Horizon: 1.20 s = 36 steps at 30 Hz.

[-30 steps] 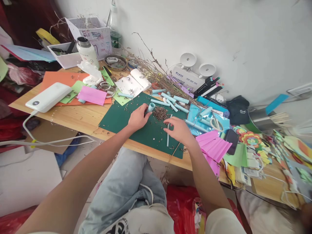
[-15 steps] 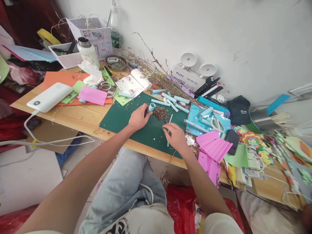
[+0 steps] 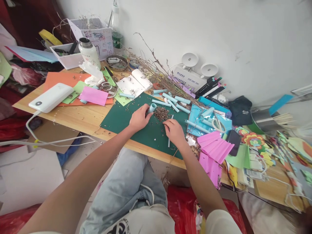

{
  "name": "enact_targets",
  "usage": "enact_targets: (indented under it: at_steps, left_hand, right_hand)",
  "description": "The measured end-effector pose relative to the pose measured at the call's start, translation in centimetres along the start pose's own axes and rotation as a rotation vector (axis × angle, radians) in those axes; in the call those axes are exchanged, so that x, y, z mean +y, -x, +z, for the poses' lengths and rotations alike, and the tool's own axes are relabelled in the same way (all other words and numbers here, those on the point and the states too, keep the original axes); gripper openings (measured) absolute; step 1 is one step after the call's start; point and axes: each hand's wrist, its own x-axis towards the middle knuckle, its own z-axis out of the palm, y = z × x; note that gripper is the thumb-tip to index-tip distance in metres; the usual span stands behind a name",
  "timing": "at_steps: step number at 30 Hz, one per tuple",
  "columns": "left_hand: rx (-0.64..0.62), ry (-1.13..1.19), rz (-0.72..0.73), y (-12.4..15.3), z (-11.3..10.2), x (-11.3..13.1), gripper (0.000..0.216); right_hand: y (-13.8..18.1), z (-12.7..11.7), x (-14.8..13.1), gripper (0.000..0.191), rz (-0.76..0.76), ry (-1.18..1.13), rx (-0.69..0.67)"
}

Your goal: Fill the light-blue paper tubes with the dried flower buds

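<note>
My left hand (image 3: 139, 119) is closed around a short light-blue paper tube (image 3: 152, 107), held upright with its open end facing up. Just right of the tube lies a small heap of brown dried plant bits (image 3: 161, 113) on the dark green mat (image 3: 117, 118). My right hand (image 3: 175, 131) has its fingertips drawn together at the heap's lower right edge; what is between them is too small to make out. A thin pale strip (image 3: 169, 142) lies beside that hand, partly covered by it. Several rolled blue paper tubes (image 3: 172, 105) lie behind the heap.
Dry twigs (image 3: 161, 76) lean along the back near a white twin-lamp unit (image 3: 186, 78). On the left are a white power bank (image 3: 50, 97) with a cable, and an uncapped bottle (image 3: 89, 53). Pink folded paper (image 3: 214, 144) and scissors (image 3: 218, 124) lie to the right.
My right hand has moved slightly up and left, its fingertips reaching the edge of the heap. The left hand keeps the tube in place; the view has shifted slightly.
</note>
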Motion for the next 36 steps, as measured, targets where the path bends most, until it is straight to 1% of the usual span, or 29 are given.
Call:
enact_targets:
  at_steps: [2, 4, 6, 8, 10, 12, 13, 14, 16, 19, 22, 25, 26, 28, 30, 33, 34, 36]
  left_hand:
    - [-0.004, 0.001, -0.001, 0.0, 0.0, 0.0, 0.017]
    - [-0.005, 0.007, 0.003, 0.0, 0.0, 0.0, 0.017]
    - [-0.002, 0.009, -0.001, 0.0, 0.0, 0.0, 0.018]
    - [-0.006, 0.008, -0.012, 0.0, 0.0, 0.0, 0.018]
    - [-0.010, 0.007, -0.012, 0.0, 0.0, 0.0, 0.018]
    - [-0.010, 0.008, -0.004, 0.0, 0.0, 0.0, 0.018]
    - [-0.009, 0.007, -0.004, 0.0, 0.0, 0.0, 0.018]
    - [-0.009, 0.005, -0.006, 0.0, 0.1, 0.0, 0.018]
    - [-0.010, 0.003, -0.016, -0.1, 0.1, 0.0, 0.018]
    - [-0.010, 0.005, -0.017, -0.1, 0.1, 0.0, 0.019]
    - [-0.005, 0.018, -0.004, -0.1, 0.1, -0.1, 0.018]
    - [-0.002, 0.024, 0.002, -0.1, 0.1, -0.1, 0.018]
    - [-0.003, 0.020, 0.001, 0.0, 0.1, 0.0, 0.018]
    - [-0.006, 0.009, -0.007, 0.0, 0.0, 0.0, 0.019]
    - [-0.010, 0.002, -0.013, 0.0, 0.0, 0.1, 0.019]
    - [-0.015, -0.004, -0.014, 0.0, -0.1, 0.1, 0.019]
    - [-0.015, -0.006, -0.014, 0.0, -0.1, 0.1, 0.019]
    - [-0.009, -0.007, -0.010, 0.0, 0.0, 0.1, 0.018]
  right_hand:
    - [-0.5, -0.3, 0.6, 0.024, 0.017, 0.021, 0.022]
    - [-0.7, -0.5, 0.9, 0.024, 0.033, 0.054, -0.001]
    - [-0.9, -0.5, 1.1, 0.025, 0.051, 0.035, -0.018]
    - [-1.2, -0.4, 1.2, 0.027, 0.072, -0.069, 0.019]
    - [-1.5, -0.4, 1.3, 0.023, 0.127, -0.234, 0.123]
    - [-1.6, -0.6, 1.5, 0.018, 0.214, -0.396, 0.231]
    - [-1.6, -0.7, 1.6, 0.017, 0.254, -0.460, 0.261]
    - [-1.7, -0.7, 1.7, 0.017, 0.279, -0.511, 0.272]
    - [-1.7, -0.8, 1.9, 0.018, 0.286, -0.568, 0.249]
    - [-1.8, -0.7, 2.1, 0.021, 0.230, -0.530, 0.197]
    - [-2.1, -0.3, 2.0, 0.025, 0.190, -0.351, 0.151]
    - [-2.4, 0.1, 1.8, 0.021, 0.167, -0.121, 0.070]
    - [-2.5, 0.2, 1.8, 0.018, 0.152, -0.081, 0.035]
    - [-2.5, 0.2, 1.6, 0.020, 0.122, -0.081, 0.005]
    - [-2.5, -0.1, 1.3, 0.022, 0.114, -0.154, 0.066]
    - [-2.4, -0.6, 0.8, 0.019, 0.175, -0.289, 0.217]
    - [-2.3, -0.7, 0.6, 0.019, 0.194, -0.318, 0.235]
    - [-2.3, -0.6, 0.4, 0.022, 0.206, -0.332, 0.222]
